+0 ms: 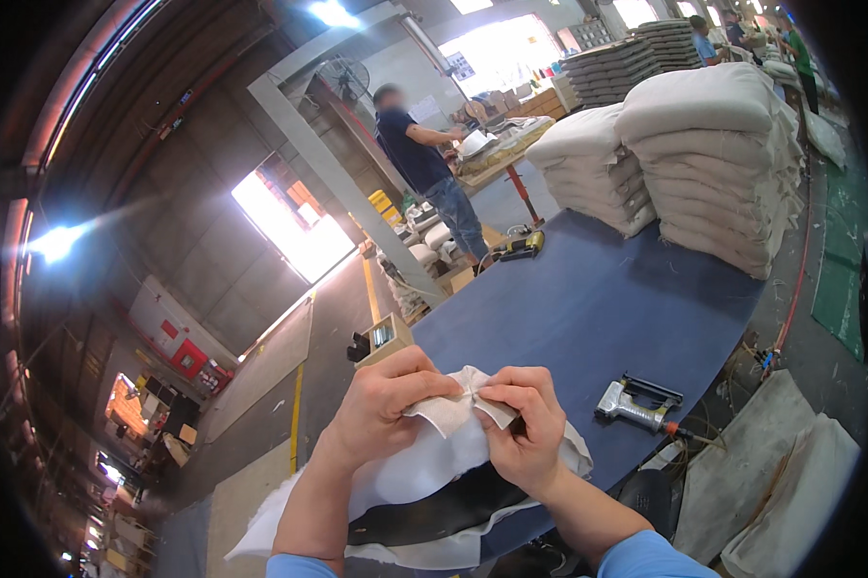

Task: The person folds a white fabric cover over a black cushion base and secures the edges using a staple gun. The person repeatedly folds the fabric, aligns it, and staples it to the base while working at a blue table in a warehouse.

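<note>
Both hands meet at the near edge of a blue-topped table, pinching a pale cloth [444, 412] between thumbs and fingers. My left hand [388, 397] grips its left part, and my right hand [526, 419] grips its right part, so the cloth bunches into folds between them. Beneath the hands lies a white padded piece [395, 477], with a black panel [424, 515] showing on its near side. To the right of my right hand, a silver staple gun [631, 405] rests on the table, its orange fitting joined to a hose.
Two tall stacks of cream cushions [709, 164] stand at the table's [588, 299] far right. A yellow-black tool [523, 247] lies at the far edge. A small box [384, 337] sits beyond my left hand. One person [417, 159] works at another table beyond.
</note>
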### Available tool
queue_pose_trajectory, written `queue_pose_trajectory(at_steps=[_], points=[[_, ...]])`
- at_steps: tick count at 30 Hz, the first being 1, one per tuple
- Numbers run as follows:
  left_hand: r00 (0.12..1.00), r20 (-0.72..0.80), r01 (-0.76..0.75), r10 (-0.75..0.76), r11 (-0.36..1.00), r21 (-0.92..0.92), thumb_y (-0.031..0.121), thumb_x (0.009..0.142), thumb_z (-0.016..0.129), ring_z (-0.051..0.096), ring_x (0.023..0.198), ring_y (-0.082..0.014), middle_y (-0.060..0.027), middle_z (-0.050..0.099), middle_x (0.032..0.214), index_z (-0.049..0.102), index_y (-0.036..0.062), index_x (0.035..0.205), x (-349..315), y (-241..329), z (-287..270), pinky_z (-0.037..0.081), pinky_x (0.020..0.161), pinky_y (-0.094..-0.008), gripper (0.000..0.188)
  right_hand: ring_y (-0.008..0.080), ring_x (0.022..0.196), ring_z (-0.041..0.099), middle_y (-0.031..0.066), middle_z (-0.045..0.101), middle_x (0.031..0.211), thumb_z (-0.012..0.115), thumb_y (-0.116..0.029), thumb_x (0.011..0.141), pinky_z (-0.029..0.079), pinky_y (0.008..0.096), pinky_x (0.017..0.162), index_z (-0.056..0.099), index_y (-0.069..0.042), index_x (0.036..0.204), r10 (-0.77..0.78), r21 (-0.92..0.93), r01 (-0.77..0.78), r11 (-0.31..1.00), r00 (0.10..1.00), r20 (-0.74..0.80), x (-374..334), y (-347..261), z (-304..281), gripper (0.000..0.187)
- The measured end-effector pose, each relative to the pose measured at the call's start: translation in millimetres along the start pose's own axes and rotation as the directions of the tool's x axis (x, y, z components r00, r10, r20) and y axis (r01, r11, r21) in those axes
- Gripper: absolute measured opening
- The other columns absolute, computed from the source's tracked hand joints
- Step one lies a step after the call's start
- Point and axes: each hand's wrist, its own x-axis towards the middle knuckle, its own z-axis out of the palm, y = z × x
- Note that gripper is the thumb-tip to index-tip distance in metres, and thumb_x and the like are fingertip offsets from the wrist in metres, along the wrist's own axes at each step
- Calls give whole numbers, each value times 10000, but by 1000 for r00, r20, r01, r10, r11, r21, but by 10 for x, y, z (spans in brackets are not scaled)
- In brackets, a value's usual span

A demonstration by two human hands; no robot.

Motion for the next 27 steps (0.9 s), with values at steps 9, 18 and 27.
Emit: queue_pose_trajectory(at_steps=[9,18,27], points=[[995,-72,69,-74,996,-63,-75,760,783,630,747,-185,-66,652,856,818,37,1032,31,38,100,474,661,-312,296,216,984,680,109,730,1088,726,12,969,537,320,869,725,-14,1067,234,231,-232,945,972,20,-77,150,16,100],[992,-45,112,-119,985,-133,-74,767,793,599,734,-175,-54,642,839,827,39,1022,56,-42,73,447,662,-312,281,181,1004,675,97,727,1097,665,-13,1036,523,307,900,717,-9,1065,295,417,-298,859,953,75,-67,228,45,60],[996,83,58,-40,972,-226,-43,651,813,588,766,-175,-43,642,838,877,80,1066,-108,49,-81,442,678,-292,438,298,958,684,105,758,1053,716,74,835,560,382,865,711,-27,991,-66,258,50,965,996,55,-99,199,-12,186]])
